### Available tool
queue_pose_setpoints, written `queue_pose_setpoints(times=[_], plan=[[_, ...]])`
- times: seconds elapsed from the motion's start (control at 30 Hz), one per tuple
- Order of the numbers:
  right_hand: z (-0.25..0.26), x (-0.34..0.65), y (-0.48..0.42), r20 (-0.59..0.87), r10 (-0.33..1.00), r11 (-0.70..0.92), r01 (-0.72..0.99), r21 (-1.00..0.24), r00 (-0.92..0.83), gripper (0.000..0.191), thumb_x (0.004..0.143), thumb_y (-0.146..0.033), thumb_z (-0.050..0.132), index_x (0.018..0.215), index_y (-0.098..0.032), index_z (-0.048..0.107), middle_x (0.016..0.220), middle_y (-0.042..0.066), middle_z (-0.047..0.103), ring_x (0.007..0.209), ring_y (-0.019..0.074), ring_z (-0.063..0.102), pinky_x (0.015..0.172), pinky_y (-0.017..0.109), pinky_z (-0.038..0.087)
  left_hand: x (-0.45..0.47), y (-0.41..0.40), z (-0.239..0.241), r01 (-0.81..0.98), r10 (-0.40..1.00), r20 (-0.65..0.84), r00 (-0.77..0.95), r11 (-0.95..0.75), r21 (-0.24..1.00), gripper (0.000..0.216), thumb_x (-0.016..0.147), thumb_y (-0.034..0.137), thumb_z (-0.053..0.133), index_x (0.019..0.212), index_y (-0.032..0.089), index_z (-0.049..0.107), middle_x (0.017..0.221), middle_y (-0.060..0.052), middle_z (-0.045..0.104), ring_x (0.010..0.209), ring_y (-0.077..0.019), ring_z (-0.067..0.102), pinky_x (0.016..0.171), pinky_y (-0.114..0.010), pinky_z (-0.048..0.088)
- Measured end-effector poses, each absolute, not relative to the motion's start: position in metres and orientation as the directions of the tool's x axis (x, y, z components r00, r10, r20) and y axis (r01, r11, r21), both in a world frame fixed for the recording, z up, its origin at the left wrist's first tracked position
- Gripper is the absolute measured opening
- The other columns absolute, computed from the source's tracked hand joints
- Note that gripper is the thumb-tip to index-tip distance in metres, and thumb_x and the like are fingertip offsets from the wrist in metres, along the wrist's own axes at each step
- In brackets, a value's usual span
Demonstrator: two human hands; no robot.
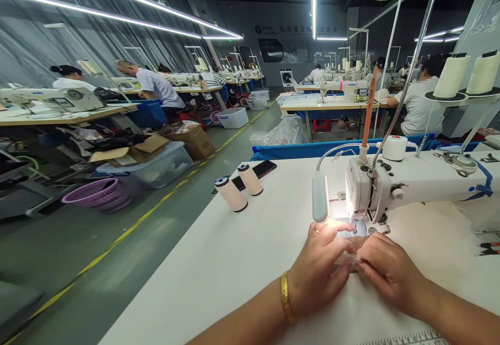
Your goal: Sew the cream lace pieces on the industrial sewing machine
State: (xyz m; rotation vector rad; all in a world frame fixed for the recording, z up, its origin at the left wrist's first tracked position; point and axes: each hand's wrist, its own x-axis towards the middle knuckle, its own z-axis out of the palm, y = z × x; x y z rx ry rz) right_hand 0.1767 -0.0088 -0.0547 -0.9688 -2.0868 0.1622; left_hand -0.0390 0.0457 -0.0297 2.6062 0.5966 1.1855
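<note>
Both my hands rest on the white sewing table [242, 261] in front of the white sewing machine [410, 183]. My left hand [322, 267], with a ring and a gold bangle, has its fingers curled toward the needle area [357, 226]. My right hand [385, 267] is closed beside it. Between them they pinch a small, thin, partly see-through piece of material [351, 254] just under the presser foot. A small lamp [320, 204] on a bent neck lights the spot.
Two thread spools [240, 186] and a black phone [258, 173] lie at the table's far left. Thread cones [466, 74] stand on a rack at right. Other people sit at sewing stations behind and across the aisle, where boxes, a purple basket [96, 194] and bins stand.
</note>
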Motion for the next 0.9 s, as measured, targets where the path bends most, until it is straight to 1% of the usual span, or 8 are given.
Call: queue_pose_setpoints(times=[0.2,0.47,0.63,0.73,0.9], plan=[[-0.0542,0.1765,-0.0091,0.616,0.695,0.69,0.585,-0.427,-0.371,0.018,0.106,-0.013,0.048,0.092,-0.024,0.05,0.078,-0.002,0.055,0.073,0.0163,0.048,0.07,0.028,0.042,-0.0386,0.0484,-0.0326,0.268,0.422,0.694,0.584,-0.907,0.325,0.014,0.093,0.012,0.058,0.098,0.023,0.065,0.127,-0.006,0.069,0.114,-0.0232,0.063,0.098,-0.039,0.04],[-0.0532,0.1759,-0.0094,0.62,0.695,0.685,0.594,-0.421,-0.363,0.018,0.106,-0.013,0.048,0.091,-0.024,0.049,0.077,-0.003,0.055,0.072,0.0155,0.049,0.071,0.028,0.043,-0.0369,0.0509,-0.0305,0.289,0.359,0.759,0.543,-0.929,0.233,0.016,0.097,0.012,0.058,0.099,0.024,0.068,0.121,-0.005,0.073,0.104,-0.021,0.066,0.095,-0.037,0.042],[-0.0526,0.1758,-0.0093,0.617,0.7,0.678,0.606,-0.416,-0.359,0.018,0.105,-0.012,0.048,0.091,-0.024,0.05,0.077,-0.003,0.056,0.072,0.0157,0.049,0.069,0.028,0.043,-0.0371,0.052,-0.0273,0.274,0.306,0.794,0.526,-0.944,0.183,0.02,0.095,0.007,0.059,0.1,0.023,0.07,0.117,-0.004,0.074,0.099,-0.0186,0.065,0.092,-0.035,0.043],[-0.0512,0.1752,-0.0092,0.623,0.697,0.679,0.607,-0.413,-0.356,0.019,0.105,-0.012,0.049,0.089,-0.024,0.05,0.077,-0.003,0.056,0.071,0.0155,0.049,0.068,0.028,0.044,-0.0376,0.0521,-0.0273,0.273,0.296,0.798,0.525,-0.947,0.172,0.021,0.095,0.006,0.059,0.099,0.023,0.07,0.118,-0.005,0.074,0.098,-0.0181,0.065,0.092,-0.035,0.044],[-0.0491,0.1747,-0.0092,0.633,0.686,0.687,0.606,-0.402,-0.358,0.02,0.105,-0.013,0.048,0.089,-0.024,0.051,0.076,-0.002,0.058,0.07,0.0165,0.05,0.066,0.03,0.044,-0.0389,0.0511,-0.0278,0.3,0.322,0.787,0.527,-0.936,0.182,0.022,0.095,0.009,0.061,0.1,0.026,0.073,0.115,-0.004,0.075,0.1,-0.0203,0.064,0.092,-0.036,0.045]])
